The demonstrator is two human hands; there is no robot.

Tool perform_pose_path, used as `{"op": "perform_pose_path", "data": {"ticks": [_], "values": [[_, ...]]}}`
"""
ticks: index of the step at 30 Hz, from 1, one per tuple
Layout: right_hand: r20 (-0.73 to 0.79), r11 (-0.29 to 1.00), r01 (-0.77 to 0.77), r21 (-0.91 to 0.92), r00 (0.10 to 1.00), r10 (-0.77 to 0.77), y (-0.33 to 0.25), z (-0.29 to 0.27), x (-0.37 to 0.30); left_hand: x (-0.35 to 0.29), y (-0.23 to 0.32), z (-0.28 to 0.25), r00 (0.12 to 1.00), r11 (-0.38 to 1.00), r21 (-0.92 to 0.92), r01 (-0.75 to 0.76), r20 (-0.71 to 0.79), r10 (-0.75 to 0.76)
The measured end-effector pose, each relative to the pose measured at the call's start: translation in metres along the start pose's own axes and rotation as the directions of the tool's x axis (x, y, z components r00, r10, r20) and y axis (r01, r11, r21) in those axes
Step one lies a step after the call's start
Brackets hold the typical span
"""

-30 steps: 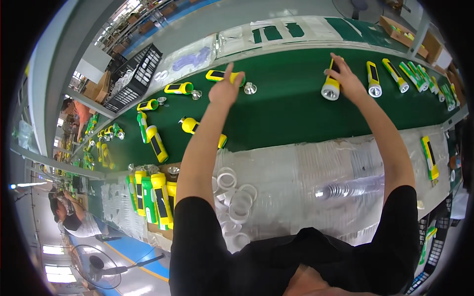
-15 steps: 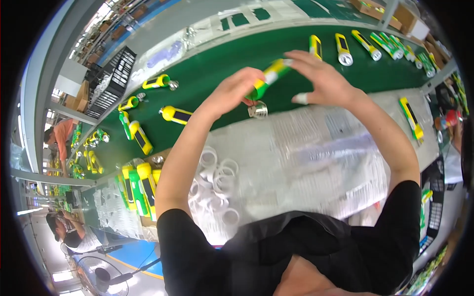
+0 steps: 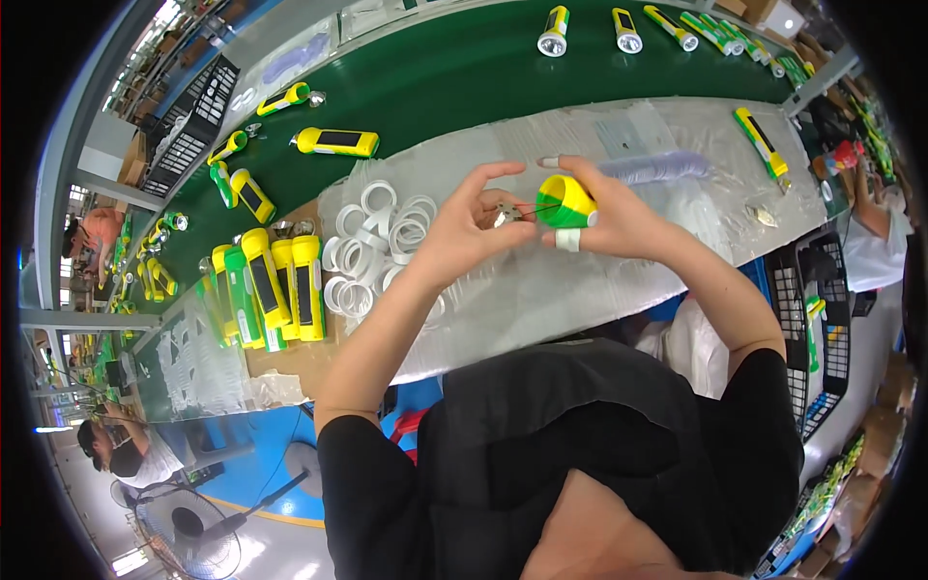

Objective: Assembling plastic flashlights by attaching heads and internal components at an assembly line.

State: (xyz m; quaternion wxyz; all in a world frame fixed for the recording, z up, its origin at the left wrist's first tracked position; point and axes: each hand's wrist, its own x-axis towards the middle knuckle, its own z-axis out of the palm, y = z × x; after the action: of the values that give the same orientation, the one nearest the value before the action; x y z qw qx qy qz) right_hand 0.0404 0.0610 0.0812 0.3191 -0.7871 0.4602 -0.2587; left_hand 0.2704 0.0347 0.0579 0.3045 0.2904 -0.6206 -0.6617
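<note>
My right hand (image 3: pixel 619 215), with white wraps on its thumb and a finger, is closed around a yellow-and-green flashlight body (image 3: pixel 568 201). The open end of that body faces my left hand. Thin red and dark wires run from it to a small metallic lamp part (image 3: pixel 507 212), pinched in my left hand (image 3: pixel 466 232); the fingers partly hide this part. Both hands are above the near worktable, close to each other. Beside my left forearm lies a heap of white plastic rings (image 3: pixel 372 237).
Several flashlights (image 3: pixel 280 280) lie together in a cardboard box at left. Other flashlights rest along the green belt (image 3: pixel 445 92), one of them (image 3: pixel 336 142) near the rings. Another flashlight (image 3: pixel 762 143) with its lamp hanging out lies right. Black crates (image 3: pixel 193 121) stand beyond the belt.
Both hands have come back from over the belt toward me. The flashlight has passed from my left hand into my right, and my left hand has taken the dangling lamp part.
</note>
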Motion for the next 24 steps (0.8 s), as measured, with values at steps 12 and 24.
{"op": "perform_pose_path", "data": {"ticks": [12,24], "values": [[0.079,0.675,-0.137,0.725,0.990,0.117,-0.030,0.065,-0.045,-0.028,-0.005,0.028,0.830,0.901,0.333,-0.279,-0.388,0.401],[0.038,0.403,-0.114,0.908,0.981,0.193,-0.002,0.073,-0.058,0.011,-0.009,0.048,0.710,0.381,0.661,-0.647,0.340,0.617]]}}
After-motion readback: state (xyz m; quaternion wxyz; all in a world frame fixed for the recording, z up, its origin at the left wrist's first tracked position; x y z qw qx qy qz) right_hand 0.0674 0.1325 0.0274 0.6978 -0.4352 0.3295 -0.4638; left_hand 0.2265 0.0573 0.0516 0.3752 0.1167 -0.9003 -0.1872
